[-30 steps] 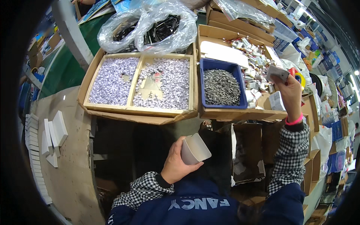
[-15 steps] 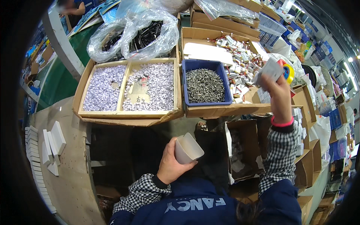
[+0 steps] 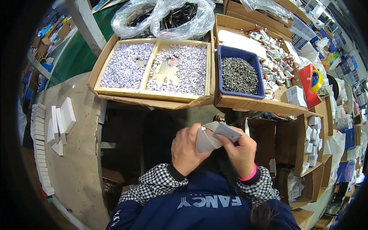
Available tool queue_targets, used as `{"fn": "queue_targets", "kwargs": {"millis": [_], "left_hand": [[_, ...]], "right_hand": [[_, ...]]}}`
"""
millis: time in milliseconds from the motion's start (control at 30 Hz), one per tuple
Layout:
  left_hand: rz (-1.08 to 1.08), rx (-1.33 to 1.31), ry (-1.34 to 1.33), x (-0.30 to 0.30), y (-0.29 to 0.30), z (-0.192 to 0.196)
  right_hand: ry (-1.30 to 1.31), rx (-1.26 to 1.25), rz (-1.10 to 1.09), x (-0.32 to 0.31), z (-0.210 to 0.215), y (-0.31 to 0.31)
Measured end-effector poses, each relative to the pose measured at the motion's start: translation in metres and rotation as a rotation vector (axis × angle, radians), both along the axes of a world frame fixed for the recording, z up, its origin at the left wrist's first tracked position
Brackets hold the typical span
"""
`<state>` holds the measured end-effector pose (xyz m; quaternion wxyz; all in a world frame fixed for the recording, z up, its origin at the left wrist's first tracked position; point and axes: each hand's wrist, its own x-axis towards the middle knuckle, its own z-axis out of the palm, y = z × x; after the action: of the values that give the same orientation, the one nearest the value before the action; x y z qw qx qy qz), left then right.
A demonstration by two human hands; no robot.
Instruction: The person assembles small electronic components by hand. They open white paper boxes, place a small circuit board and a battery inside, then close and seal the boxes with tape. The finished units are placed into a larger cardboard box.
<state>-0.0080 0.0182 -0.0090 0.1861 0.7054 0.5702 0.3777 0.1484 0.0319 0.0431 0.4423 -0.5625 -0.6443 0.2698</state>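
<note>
Close to the chest, the left hand [image 3: 188, 149] wraps its fingers around a small pale cardboard box [image 3: 205, 138], its open end facing right, while the right hand [image 3: 242, 151] pinches a flat grey packet [image 3: 227, 131] between thumb and fingertips, touching the box's mouth — both hands meet above the dark jacket, a pink band [image 3: 248, 177] on the right wrist. Beyond them on the bench sits a cardboard tray [image 3: 151, 96] split into two compartments of small white-and-purple pieces, and just to its right a blue bin [image 3: 223, 51] of grey metal parts. Stacks of white blocks [image 3: 61, 119] lie on the table at the left, well apart from the hands
</note>
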Motion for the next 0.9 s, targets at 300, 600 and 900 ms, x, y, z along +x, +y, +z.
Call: {"fn": "queue_targets", "kwargs": {"millis": [300, 600, 900], "left_hand": [[0.105, 0.096, 0.199, -0.008, 0.001, -0.012], [0.118, 0.066, 0.137, -0.014, 0.002, -0.022], [0.115, -0.019, -0.083, -0.021, 0.01, -0.026]], "right_hand": [[0.12, -0.29, 0.072, -0.018, -0.017, 0.004], [-0.487, -0.075, 0.265, -0.014, 0.004, 0.019], [-0.51, 0.27, 0.326, -0.016, 0.034, 0.036]]}}
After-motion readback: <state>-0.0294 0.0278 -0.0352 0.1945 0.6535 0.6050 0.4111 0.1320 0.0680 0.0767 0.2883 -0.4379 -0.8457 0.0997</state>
